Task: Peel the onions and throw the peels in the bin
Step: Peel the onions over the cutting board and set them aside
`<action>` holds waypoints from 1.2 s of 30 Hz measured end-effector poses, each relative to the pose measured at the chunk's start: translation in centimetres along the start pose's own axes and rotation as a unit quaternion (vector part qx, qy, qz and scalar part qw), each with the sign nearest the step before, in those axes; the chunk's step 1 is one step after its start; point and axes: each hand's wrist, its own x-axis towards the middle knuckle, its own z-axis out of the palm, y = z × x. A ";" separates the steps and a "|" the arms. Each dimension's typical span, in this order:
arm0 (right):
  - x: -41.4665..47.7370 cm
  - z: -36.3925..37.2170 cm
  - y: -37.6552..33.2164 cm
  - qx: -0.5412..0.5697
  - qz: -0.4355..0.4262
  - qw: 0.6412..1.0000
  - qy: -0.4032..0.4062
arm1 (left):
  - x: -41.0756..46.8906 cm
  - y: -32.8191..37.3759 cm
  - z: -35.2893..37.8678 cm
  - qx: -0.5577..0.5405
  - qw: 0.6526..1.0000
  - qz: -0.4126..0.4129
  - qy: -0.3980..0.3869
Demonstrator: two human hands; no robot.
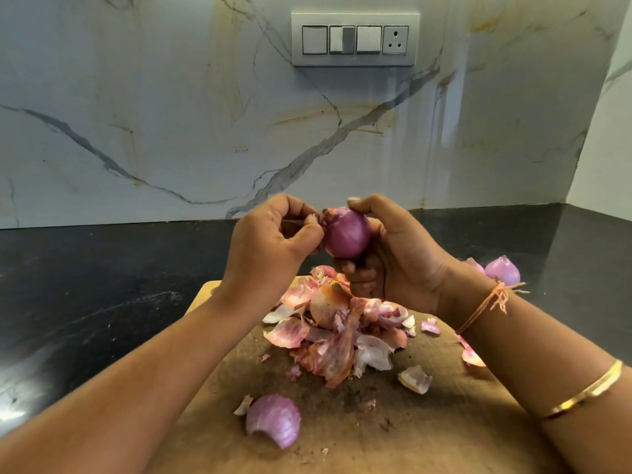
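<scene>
R hand [393,258] grips a red onion [347,234] in curled fingers, held above the board [427,422]. L hand [270,241] pinches the onion's tip. Peels [335,330] lie heaped on the board. 2nd onion [502,270] sits on the black tabletop [85,285], far R.

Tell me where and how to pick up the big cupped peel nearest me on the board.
Pinch the peel at its ragged near rim, coming from above and the near side. It lies dome-up on the board, so the smooth back gives little hold, while the thin open edge likely fits between thumb and finger.
</scene>
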 end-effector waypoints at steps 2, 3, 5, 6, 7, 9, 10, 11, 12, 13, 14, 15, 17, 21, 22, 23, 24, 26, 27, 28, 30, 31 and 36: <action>0.1 0.0 0.0 0.011 -0.008 1.000 -0.015 | 0.1 -0.2 0.0 -0.029 0.999 -0.029 0.008; 0.1 0.1 0.1 0.014 -0.015 0.999 -0.027 | 0.2 -0.3 0.0 -0.041 0.998 -0.043 0.014; 0.1 0.3 0.2 0.022 -0.031 0.998 -0.047 | 0.5 -0.6 -0.1 -0.074 0.994 -0.072 0.020; 0.1 0.4 0.3 0.022 -0.043 0.998 -0.043 | 0.6 -0.6 -0.1 -0.095 0.992 -0.087 0.019; 0.1 0.6 0.3 0.019 -0.055 0.998 -0.028 | 0.7 -0.6 -0.2 -0.110 0.989 -0.096 0.016; 0.1 0.7 0.3 0.015 -0.071 0.997 0.016 | 0.7 -0.6 -0.2 -0.114 0.988 -0.100 0.009; 0.0 0.7 0.2 0.015 -0.073 0.997 0.028 | 0.7 -0.5 -0.1 -0.109 0.989 -0.097 0.008; -0.1 0.6 0.1 0.014 -0.069 0.997 0.030 | 0.6 -0.5 -0.1 -0.103 0.990 -0.091 0.008; -0.1 0.5 0.0 0.014 -0.062 0.998 0.028 | 0.6 -0.5 -0.1 -0.097 0.992 -0.085 0.008; -0.2 0.5 -0.1 0.013 -0.052 0.998 0.027 | 0.5 -0.4 0.0 -0.091 0.993 -0.079 0.007; -0.2 0.4 -0.1 0.011 -0.044 0.999 0.030 | 0.5 -0.4 0.0 -0.084 0.994 -0.075 0.007; -0.2 0.4 -0.2 0.009 -0.040 0.999 0.033 | 0.5 -0.3 0.0 -0.079 0.994 -0.070 0.006; -0.2 0.3 -0.1 0.005 -0.035 0.999 0.038 | 0.4 -0.3 0.0 -0.068 0.996 -0.063 0.003; -0.2 0.1 -0.2 0.000 -0.021 0.999 0.040 | 0.3 -0.3 0.0 -0.042 0.998 -0.047 0.000; -0.2 0.0 -0.2 -0.001 -0.017 0.999 0.039 | 0.3 -0.3 0.0 -0.036 0.998 -0.043 0.001; -0.3 0.0 -0.2 -0.002 -0.011 0.999 0.037 | 0.2 -0.2 0.0 -0.031 0.999 -0.039 0.001; -0.3 0.0 -0.3 -0.005 -0.006 0.999 0.034 | 0.2 -0.2 -0.1 -0.025 0.999 -0.034 0.000; -0.2 -0.1 -0.3 -0.008 0.003 1.000 0.030 | 0.1 -0.2 -0.1 -0.012 1.000 -0.024 -0.003; -0.2 -0.2 -0.3 -0.008 0.006 1.000 0.029 | 0.1 -0.2 -0.1 -0.005 1.000 -0.021 -0.004; -0.2 -0.2 -0.3 -0.008 0.008 1.000 0.027 | 0.1 -0.2 0.0 0.002 1.000 -0.019 -0.005; -0.3 -0.3 -0.4 -0.008 0.009 1.000 0.019 | 0.2 -0.4 -0.1 0.011 1.000 -0.024 -0.001; -0.3 -0.3 -0.4 -0.006 0.009 1.000 0.012 | 0.3 -0.6 -0.2 0.010 0.999 -0.031 0.004; -0.6 -0.1 -0.7 0.007 0.001 1.000 -0.003 | 0.9 -1.2 -0.9 -0.006 0.997 -0.076 0.023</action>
